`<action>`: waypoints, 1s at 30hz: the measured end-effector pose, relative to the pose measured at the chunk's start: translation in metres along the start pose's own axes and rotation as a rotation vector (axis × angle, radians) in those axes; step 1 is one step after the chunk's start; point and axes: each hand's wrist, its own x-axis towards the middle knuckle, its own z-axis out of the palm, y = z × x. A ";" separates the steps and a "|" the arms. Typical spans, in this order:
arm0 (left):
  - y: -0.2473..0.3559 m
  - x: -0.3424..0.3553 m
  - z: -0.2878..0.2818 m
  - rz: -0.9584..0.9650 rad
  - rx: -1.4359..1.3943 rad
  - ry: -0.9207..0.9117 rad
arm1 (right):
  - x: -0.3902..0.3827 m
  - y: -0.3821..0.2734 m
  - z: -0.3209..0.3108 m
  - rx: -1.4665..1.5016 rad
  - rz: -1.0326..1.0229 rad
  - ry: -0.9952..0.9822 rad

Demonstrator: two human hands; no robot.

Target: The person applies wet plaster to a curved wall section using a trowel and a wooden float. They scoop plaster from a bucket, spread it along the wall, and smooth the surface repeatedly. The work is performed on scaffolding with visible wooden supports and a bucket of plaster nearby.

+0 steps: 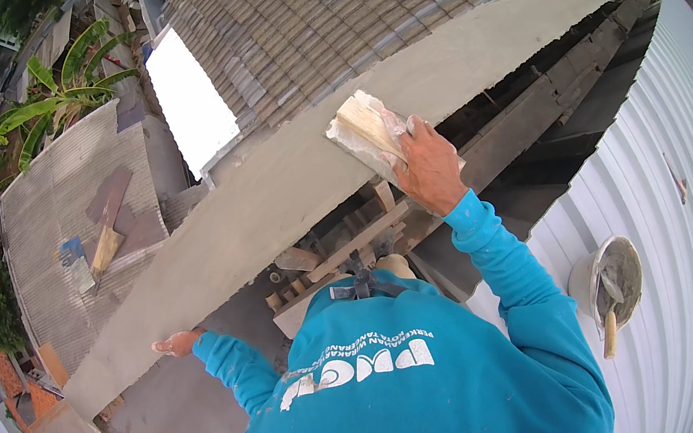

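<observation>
My right hand (433, 165) grips one end of a pale, plaster-smeared hand float (366, 125) with a wooden block on its back. Beneath the float runs a long band of smooth grey plastered wall (251, 193), slanting from lower left to upper right. Lower down, my left hand (178, 343) rests at the wall's near edge, its fingers stretched out and holding nothing. To the right, a bucket (584, 274) contains grey mortar (622, 258). A trowel (610, 335) leans in it, its wooden handle sticking out over the rim.
White corrugated metal roofing (668, 166) spreads along the right. A dark gap with wooden beams (524, 109) lies between it and the wall. Beyond the wall are a tiled roof (304, 22) and a lower grey roof (62, 201). Timber pieces (361, 241) sit close to my body.
</observation>
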 end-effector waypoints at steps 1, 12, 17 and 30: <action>0.006 -0.004 -0.002 -0.039 -0.027 -0.021 | 0.004 0.008 0.000 -0.030 0.008 0.073; -0.005 0.013 0.002 0.081 -0.005 -0.045 | 0.159 0.266 -0.024 -0.290 0.416 0.378; -0.004 0.009 -0.001 0.069 0.121 0.035 | 0.066 0.117 -0.009 -0.091 0.200 0.325; 0.029 -0.026 0.000 0.016 -0.081 -0.070 | 0.156 0.295 -0.043 -0.303 0.464 0.331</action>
